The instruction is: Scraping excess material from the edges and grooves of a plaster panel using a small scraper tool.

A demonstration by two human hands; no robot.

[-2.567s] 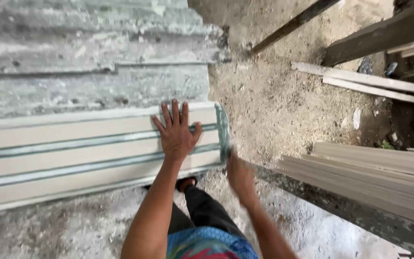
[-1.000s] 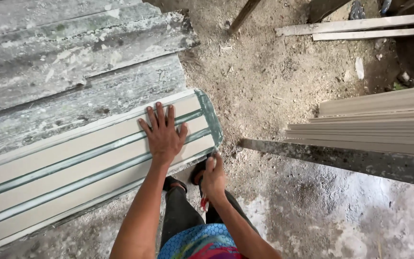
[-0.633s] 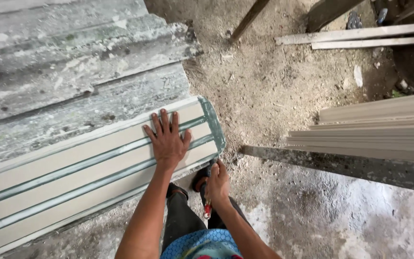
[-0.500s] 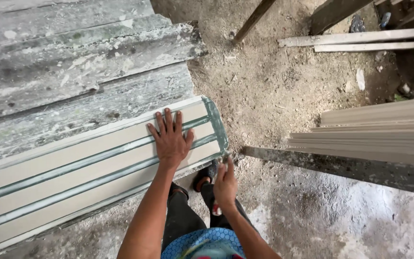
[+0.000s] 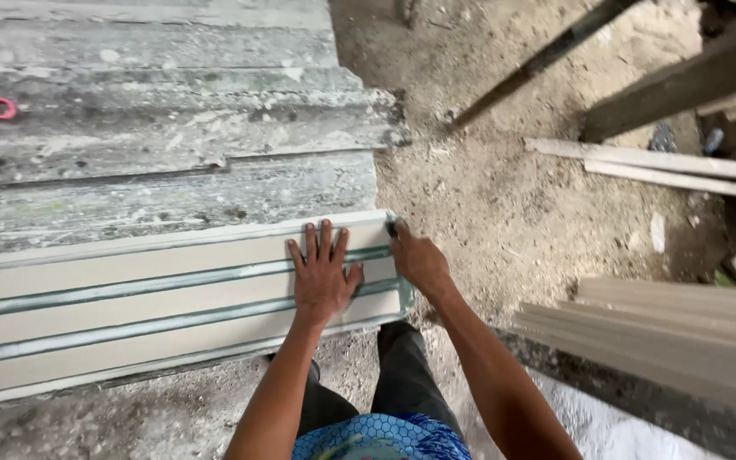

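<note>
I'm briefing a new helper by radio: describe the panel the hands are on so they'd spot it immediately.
Find the rough grey slabs stacked at the left. Against their near edge lies a long cream panel, left hand flat on top, right hand at its end. Unlike the spattered slabs, it is smooth, with two greenish grooves along its length.

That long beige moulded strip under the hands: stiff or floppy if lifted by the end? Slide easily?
The strip looks cast and brittle; its length suggests it could crack if lifted by one end. It is probably heavy. The left hand lies flat on it, the right hand at its end; the rough boards underneath likely resist sliding.

Flat beige grooved panel (image 5: pixel 146 307) on bench
</note>
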